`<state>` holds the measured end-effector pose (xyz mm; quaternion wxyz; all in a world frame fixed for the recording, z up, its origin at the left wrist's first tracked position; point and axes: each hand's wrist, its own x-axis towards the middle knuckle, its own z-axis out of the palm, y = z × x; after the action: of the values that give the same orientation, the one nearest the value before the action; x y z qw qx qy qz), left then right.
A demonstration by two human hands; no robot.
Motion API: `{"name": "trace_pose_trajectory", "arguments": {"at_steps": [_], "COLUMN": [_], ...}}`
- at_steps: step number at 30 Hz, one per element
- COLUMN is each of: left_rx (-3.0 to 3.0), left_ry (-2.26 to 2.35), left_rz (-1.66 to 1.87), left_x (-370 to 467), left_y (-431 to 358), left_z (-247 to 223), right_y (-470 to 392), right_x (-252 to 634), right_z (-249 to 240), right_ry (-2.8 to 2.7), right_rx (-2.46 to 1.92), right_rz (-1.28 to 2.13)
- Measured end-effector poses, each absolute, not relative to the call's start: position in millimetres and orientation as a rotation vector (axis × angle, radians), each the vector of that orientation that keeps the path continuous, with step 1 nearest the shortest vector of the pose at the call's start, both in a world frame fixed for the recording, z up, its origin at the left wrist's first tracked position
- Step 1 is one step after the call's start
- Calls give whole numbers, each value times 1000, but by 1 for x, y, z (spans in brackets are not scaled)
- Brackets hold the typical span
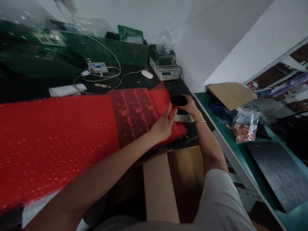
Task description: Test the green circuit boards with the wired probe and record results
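A long sheet of red bubble wrap (55, 138) lies across the black tabletop. Its right end is folded over something flat, and a dark patterned part (134, 112) shows through. My left hand (163, 126) rests on that folded end with its fingers stretched out. Just to the right is my right hand (190, 105), its thumb and forefinger curved apart at the edge of the wrap. I cannot make out anything held between them. Below it, a pale yellowish strip (184, 118) sticks out beside the red wrap, by the wrist with a thin bangle (200, 121).
Behind stand a digital scale (166, 73), a white mouse (147, 74), a small display device (97, 67) with cables and a green bin wall (96, 48). An open cardboard box (158, 186) is below. A side bench holds cardboard (232, 94), a bag of copper-coloured pieces (244, 131) and a black ribbed panel (279, 173).
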<state>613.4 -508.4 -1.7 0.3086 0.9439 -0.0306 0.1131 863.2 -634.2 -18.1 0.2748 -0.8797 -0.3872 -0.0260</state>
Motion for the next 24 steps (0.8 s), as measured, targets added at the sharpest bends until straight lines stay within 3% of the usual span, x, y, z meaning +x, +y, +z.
{"name": "trace_pose_trajectory", "arguments": {"at_steps": [13, 24], "left_rx": [2932, 2964], "left_ry": [46, 25], "left_rz": [1, 30], "left_x": [603, 603], "left_y": [-510, -509], "left_z": [4, -1], "right_y": [-659, -663], "right_x": [855, 844], "right_z": [-19, -12], "right_ry": [-713, -652], "right_rx": [-2548, -2694], "right_rz": [-693, -690]}}
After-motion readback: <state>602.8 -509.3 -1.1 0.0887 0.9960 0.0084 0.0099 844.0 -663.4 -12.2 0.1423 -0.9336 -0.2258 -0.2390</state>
